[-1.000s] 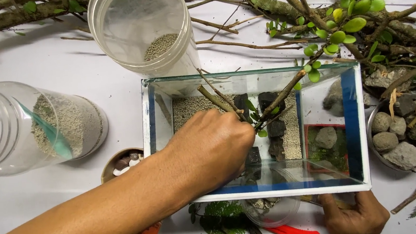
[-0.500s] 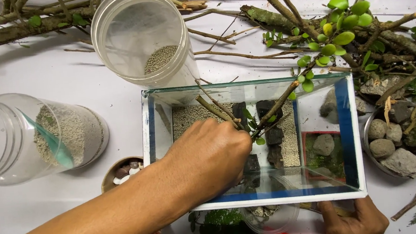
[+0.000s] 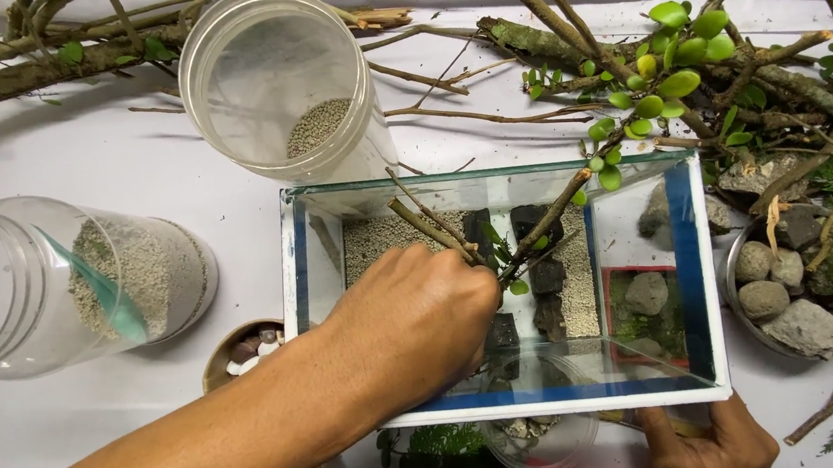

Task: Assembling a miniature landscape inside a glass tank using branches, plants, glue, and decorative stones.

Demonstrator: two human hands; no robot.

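Twigs point(image 3: 436, 227) sit pinched in my left hand point(image 3: 414, 324), whose grip is clamped on their lower ends down inside the glass tank point(image 3: 696, 270), just above the dark stones point(image 3: 541, 278) and the pale gravel bed point(image 3: 377, 237) on the tank floor. One leafy branch point(image 3: 629, 135) leans out over the tank's far rim toward the green sprigs behind it. My right hand point(image 3: 706, 440) rests at the tank's near right corner, fingers touching the glass edge; I cannot tell whether its grip is closed on anything. On the white worktop point(image 3: 129, 159), two clear plastic jars lie on their sides: one jar point(image 3: 272, 76) behind the tank with a little gravel in it, the other jar point(image 3: 69, 284) well to the left with more. A metal bowl of rocks point(image 3: 792, 281) stands just right of the tank, and a small brown dish of pebbles point(image 3: 246, 349) sits beside my left forearm.
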